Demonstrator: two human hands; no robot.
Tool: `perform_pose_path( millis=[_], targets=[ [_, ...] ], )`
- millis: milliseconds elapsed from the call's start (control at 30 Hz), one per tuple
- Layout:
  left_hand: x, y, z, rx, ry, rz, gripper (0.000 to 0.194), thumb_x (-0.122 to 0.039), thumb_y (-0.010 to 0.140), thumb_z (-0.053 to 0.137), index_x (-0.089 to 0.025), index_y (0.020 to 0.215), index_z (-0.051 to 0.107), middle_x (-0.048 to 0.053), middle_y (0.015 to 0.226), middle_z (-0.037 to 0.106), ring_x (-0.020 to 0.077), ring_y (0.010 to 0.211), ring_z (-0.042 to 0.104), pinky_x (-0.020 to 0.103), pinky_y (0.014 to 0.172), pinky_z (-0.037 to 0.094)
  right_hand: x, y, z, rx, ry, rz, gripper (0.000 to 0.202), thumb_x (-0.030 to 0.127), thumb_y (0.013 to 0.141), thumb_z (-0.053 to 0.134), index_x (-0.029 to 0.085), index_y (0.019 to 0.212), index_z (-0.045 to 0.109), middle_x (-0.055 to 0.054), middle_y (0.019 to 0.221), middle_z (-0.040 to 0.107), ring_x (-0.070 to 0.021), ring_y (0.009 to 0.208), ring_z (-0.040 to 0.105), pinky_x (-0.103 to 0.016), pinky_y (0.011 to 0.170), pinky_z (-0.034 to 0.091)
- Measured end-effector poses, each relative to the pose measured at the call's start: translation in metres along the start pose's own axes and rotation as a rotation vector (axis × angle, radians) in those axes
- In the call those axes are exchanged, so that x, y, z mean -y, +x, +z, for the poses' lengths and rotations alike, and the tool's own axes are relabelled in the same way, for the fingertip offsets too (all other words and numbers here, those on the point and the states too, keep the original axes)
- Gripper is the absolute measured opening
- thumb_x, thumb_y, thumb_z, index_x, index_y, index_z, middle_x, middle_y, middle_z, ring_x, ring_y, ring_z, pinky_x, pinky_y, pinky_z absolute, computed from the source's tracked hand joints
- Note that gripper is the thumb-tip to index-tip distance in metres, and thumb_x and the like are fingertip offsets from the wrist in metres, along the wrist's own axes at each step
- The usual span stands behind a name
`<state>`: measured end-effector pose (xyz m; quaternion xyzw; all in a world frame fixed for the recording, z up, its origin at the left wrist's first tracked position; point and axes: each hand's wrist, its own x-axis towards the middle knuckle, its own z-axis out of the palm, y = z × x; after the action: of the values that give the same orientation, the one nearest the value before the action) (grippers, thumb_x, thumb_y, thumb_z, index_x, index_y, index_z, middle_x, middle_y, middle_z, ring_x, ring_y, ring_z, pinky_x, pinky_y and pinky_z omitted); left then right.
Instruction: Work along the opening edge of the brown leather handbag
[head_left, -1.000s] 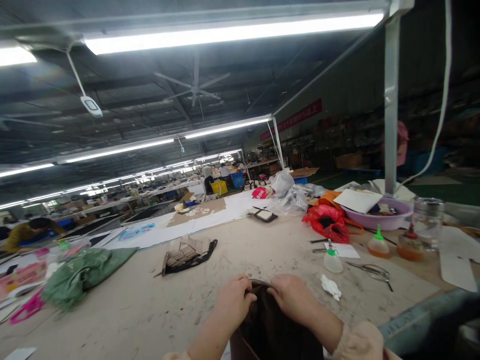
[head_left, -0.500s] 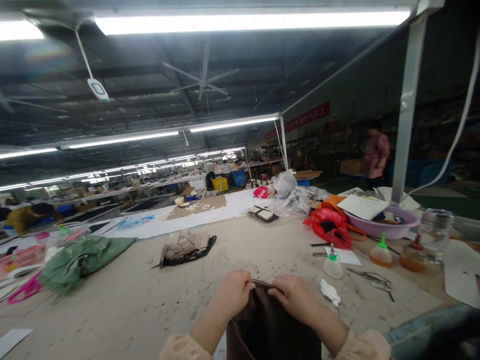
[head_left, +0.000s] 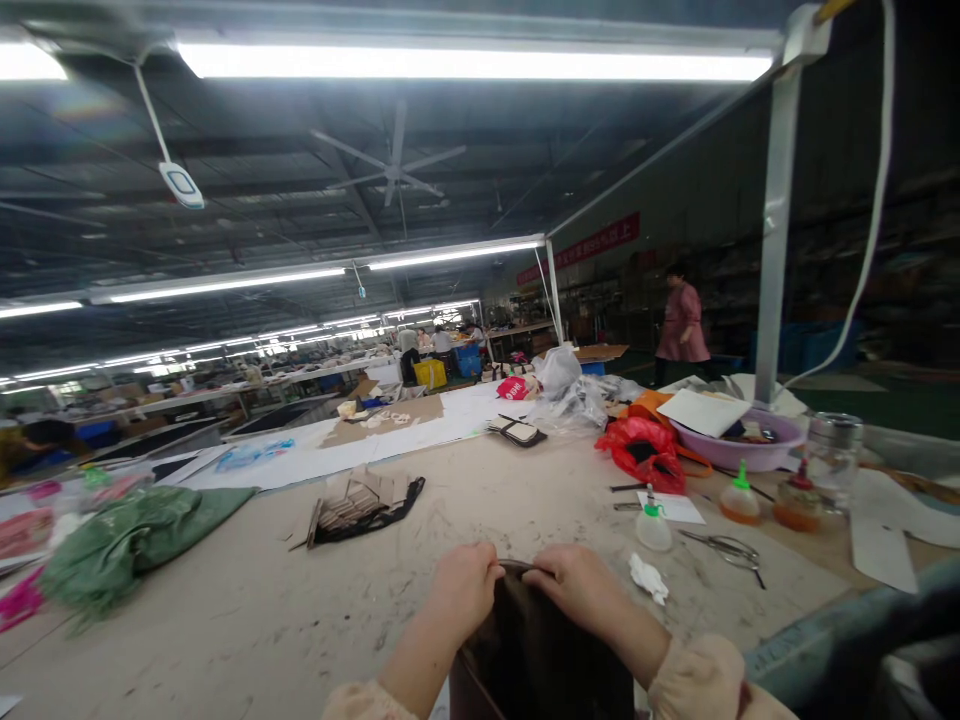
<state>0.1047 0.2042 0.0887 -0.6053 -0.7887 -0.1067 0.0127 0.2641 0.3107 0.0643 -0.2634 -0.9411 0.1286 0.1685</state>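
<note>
A dark brown bag (head_left: 544, 650), which looks like leather or coated cloth, stands against the table's near edge at the bottom of the view. My left hand (head_left: 466, 585) pinches its upper rim on the left, thumb and fingers pressed together. On the right, my right hand (head_left: 574, 585) grips the same rim between thumb and bent fingers. A short stretch of the rim shows between the two hands, bowed slightly upward. The bag's lower part runs out of the frame. Right of my right hand lies a crumpled white tissue (head_left: 648, 578).
Small glue bottles (head_left: 654, 525), scissors (head_left: 724, 549) and a glass jar (head_left: 835, 455) stand or lie at right. Behind them are a red plastic bag (head_left: 643, 452) and a purple basin (head_left: 784, 440). Stacked strips (head_left: 364, 505) lie ahead, green cloth (head_left: 142, 540) at left. A person in pink (head_left: 682, 322) is beyond.
My view has turned slightly right. Both hands keep the bag's rim, which now bows a little more between them. The person in pink has moved left in the view.
</note>
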Motion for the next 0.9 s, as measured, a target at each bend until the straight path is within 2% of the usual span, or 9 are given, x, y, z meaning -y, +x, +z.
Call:
perform_pose_path(
  millis=[533,733,900],
  targets=[
    [-0.015,0.003,-0.006,0.057,0.041,-0.141,0.027,-0.033,0.087,0.039,-0.018,0.090,0.061,0.007,0.088,0.066,0.0199,0.088,0.060,0.030,0.074,0.039,0.004,0.004,-0.001,0.017,-0.057,-0.003,0.031,0.038,0.089,0.044,0.021,0.077,0.067,-0.004,0.081,0.068,-0.0174,0.081,0.060,-0.024,0.070,0.038],
    [-0.014,0.003,-0.002,0.028,0.060,-0.137,0.026,-0.032,0.087,0.039,-0.018,0.090,0.060,0.009,0.089,0.067,0.0208,0.086,0.060,0.031,0.073,0.040,0.006,0.004,0.001,0.003,-0.076,-0.018,0.030,0.035,0.089,0.043,0.020,0.078,0.066,-0.004,0.081,0.068,-0.0180,0.080,0.060,-0.025,0.070,0.039],
    [-0.016,0.002,-0.004,0.037,0.052,-0.149,0.025,-0.031,0.087,0.039,-0.018,0.092,0.061,0.009,0.091,0.067,0.0202,0.087,0.060,0.031,0.074,0.040,0.008,0.001,0.002,-0.014,-0.095,0.005,0.031,0.035,0.090,0.041,0.020,0.080,0.066,-0.006,0.083,0.068,-0.0186,0.082,0.060,-0.026,0.071,0.039]
  ],
)
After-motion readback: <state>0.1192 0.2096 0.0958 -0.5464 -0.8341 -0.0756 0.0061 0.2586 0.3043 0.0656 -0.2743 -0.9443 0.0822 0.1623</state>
